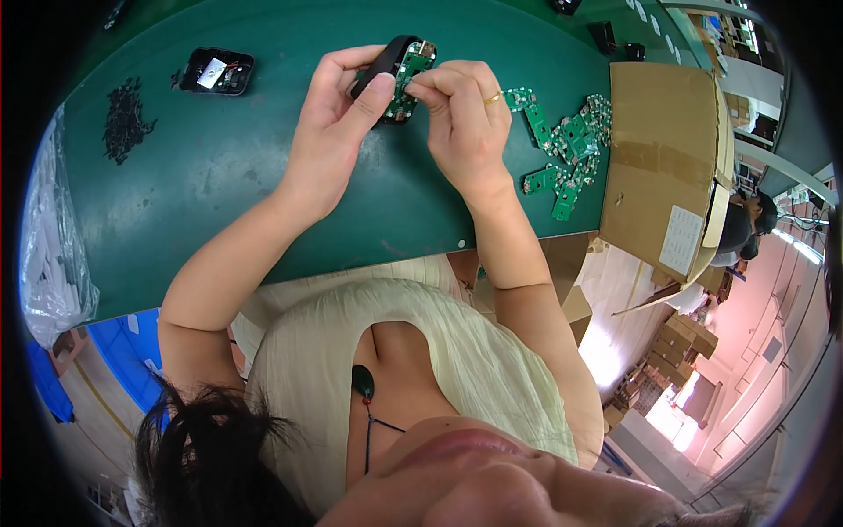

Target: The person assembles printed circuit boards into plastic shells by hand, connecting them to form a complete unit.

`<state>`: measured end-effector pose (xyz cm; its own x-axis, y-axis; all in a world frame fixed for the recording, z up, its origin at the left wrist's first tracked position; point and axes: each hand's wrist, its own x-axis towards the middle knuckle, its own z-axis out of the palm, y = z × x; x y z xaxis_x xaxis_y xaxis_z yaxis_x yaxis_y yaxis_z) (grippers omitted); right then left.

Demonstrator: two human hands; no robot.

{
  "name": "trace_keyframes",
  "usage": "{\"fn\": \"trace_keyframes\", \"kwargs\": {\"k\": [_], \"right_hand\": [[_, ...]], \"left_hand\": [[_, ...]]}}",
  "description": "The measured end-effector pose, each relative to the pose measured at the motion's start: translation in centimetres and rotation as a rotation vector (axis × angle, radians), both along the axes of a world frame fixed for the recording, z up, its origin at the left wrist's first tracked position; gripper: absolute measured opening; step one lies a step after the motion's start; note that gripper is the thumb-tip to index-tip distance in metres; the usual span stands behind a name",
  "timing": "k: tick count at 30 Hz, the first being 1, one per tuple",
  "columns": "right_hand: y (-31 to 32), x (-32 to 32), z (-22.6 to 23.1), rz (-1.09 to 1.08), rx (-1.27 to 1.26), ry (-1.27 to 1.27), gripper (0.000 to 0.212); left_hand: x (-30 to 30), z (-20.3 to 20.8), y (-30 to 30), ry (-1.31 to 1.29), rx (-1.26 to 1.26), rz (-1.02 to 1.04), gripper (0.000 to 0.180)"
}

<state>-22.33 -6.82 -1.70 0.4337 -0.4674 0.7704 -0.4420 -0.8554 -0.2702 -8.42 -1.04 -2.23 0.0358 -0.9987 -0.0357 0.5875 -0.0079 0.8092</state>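
Note:
My left hand grips a black plastic housing from its left side, thumb laid across it. A small green circuit board sits in the housing. My right hand, with a ring on one finger, pinches the board's right edge with its fingertips. Both hands hover above the green table, near its far middle.
Several loose green circuit boards lie to the right, next to an open cardboard box. A black open housing and a heap of small black parts lie at the far left. A clear plastic bag hangs at the left edge.

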Motion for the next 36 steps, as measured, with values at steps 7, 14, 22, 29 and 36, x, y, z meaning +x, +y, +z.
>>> {"fn": "trace_keyframes", "kwargs": {"k": [7, 14, 22, 29, 36], "right_hand": [[0.33, 0.22, 0.23, -0.005, 0.04, -0.006, 0.023], [0.59, 0.23, 0.09, -0.038, 0.044, -0.001, 0.022], [0.64, 0.44, 0.18, -0.044, 0.012, -0.022, 0.014], [0.7, 0.36, 0.02, -0.031, 0.048, -0.007, 0.016], [0.76, 0.47, -0.46, -0.026, 0.048, 0.007, 0.022]], "left_hand": [[-0.06, -0.16, -0.07, -0.019, -0.004, 0.014, 0.033], [-0.16, 0.01, -0.04, -0.09, -0.042, 0.037, 0.033], [-0.2, -0.13, -0.03, -0.053, 0.001, -0.006, 0.03], [0.09, -0.25, 0.12, -0.095, 0.028, -0.056, 0.03], [-0.27, -0.2, 0.1, -0.106, -0.039, 0.02, 0.031]]}}
